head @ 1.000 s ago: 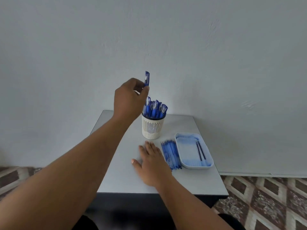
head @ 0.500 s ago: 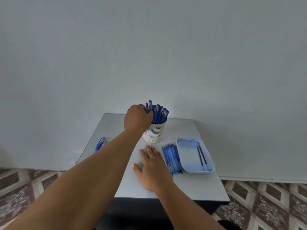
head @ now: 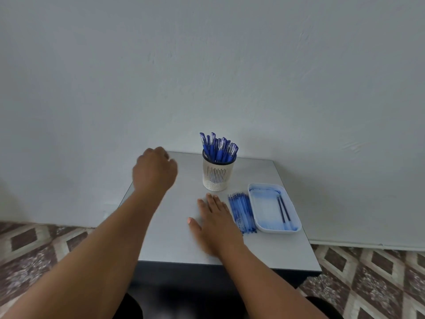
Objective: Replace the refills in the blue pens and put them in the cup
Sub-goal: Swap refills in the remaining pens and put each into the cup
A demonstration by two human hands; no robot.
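A white slotted cup (head: 218, 177) stands near the back of the grey table (head: 174, 240), filled with several capped blue pens (head: 218, 146). My left hand (head: 154, 172) hovers above the table to the left of the cup, seen from the back with fingers curled; nothing shows in it. Flat on the table, palm down, my right hand (head: 213, 218) rests in front of the cup. Beside its fingers lies a pile of blue refills (head: 243, 211). A pale blue tray (head: 264, 209) to the right holds two dark refills (head: 284, 209).
The table stands against a plain white wall. Patterned floor tiles show on both sides below the table edges. My left forearm crosses the table's left edge and hides part of that side.
My left hand has put the pen into the cup, let it go and moved left, away from the cup. The right hand has stayed flat on the table.
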